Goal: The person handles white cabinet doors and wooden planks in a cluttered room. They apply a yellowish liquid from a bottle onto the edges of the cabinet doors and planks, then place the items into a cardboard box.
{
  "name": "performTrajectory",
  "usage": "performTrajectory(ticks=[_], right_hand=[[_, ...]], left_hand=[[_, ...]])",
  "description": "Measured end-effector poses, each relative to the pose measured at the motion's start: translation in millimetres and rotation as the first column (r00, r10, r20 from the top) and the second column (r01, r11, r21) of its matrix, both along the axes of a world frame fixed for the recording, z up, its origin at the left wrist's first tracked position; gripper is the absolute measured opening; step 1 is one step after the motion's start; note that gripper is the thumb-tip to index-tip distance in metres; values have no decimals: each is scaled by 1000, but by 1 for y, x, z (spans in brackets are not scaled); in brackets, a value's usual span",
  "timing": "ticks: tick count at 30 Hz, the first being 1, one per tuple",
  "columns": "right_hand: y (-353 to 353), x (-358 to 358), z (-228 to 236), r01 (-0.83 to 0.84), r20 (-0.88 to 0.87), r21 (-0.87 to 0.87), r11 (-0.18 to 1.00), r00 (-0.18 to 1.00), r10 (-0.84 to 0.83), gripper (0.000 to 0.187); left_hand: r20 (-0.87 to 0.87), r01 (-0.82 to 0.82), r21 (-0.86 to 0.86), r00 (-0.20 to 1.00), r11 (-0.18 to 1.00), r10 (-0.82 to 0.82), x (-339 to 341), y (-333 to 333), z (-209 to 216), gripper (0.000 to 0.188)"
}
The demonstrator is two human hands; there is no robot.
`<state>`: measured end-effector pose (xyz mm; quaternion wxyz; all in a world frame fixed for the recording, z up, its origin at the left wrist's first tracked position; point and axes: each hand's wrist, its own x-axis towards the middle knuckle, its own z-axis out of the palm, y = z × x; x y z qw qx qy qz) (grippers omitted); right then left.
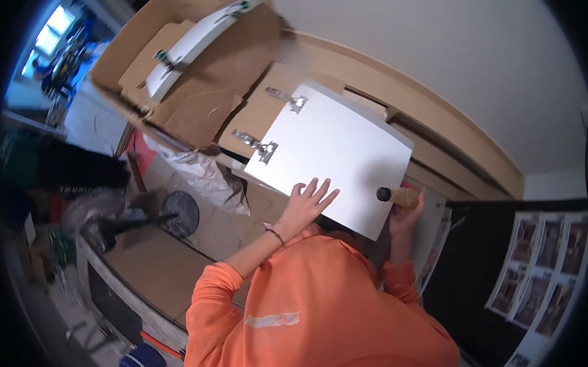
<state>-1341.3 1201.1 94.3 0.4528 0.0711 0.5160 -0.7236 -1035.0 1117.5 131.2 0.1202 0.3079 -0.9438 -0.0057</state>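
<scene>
A white cabinet door panel (pixel 338 143) lies flat on cardboard in front of me. Two metal hinges (pixel 265 151) are set along its left side, their arms reaching past the edge. Fingers spread, my left hand (pixel 306 206) rests on the panel's near edge. My right hand (pixel 406 218) is wrapped round a small brownish bottle (pixel 406 196) with a black cap, tipped sideways over the panel's right corner. Whether the cap touches the panel, I cannot tell.
An open cardboard box (pixel 207 109) at the far left holds another white panel (pixel 205 41) with hinges. A wooden ledge (pixel 446 100) runs along the wall behind. At right, a sheet of pictures (pixel 537 272) hangs on a black surface. A workbench (pixel 161 272) stands at left.
</scene>
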Motion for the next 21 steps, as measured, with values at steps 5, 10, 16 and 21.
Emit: performTrajectory(ticks=[5, 10, 16, 21], right_hand=[[12, 7, 13, 1, -32, 96, 995, 999, 2, 71], [21, 4, 40, -77, -68, 48, 996, 995, 80, 73], [18, -15, 88, -156, -74, -52, 986, 986, 152, 49], [-3, -34, 114, -211, 3, -162, 964, 977, 214, 35]], left_hand=[[-4, 109, 78, 994, 991, -109, 9, 0, 21, 76], [-68, 209, 25, 976, 978, -207, 16, -9, 64, 68], [31, 285, -129, 959, 950, -283, 3, -24, 126, 46], [28, 268, -142, 963, 953, -267, -11, -32, 168, 45]])
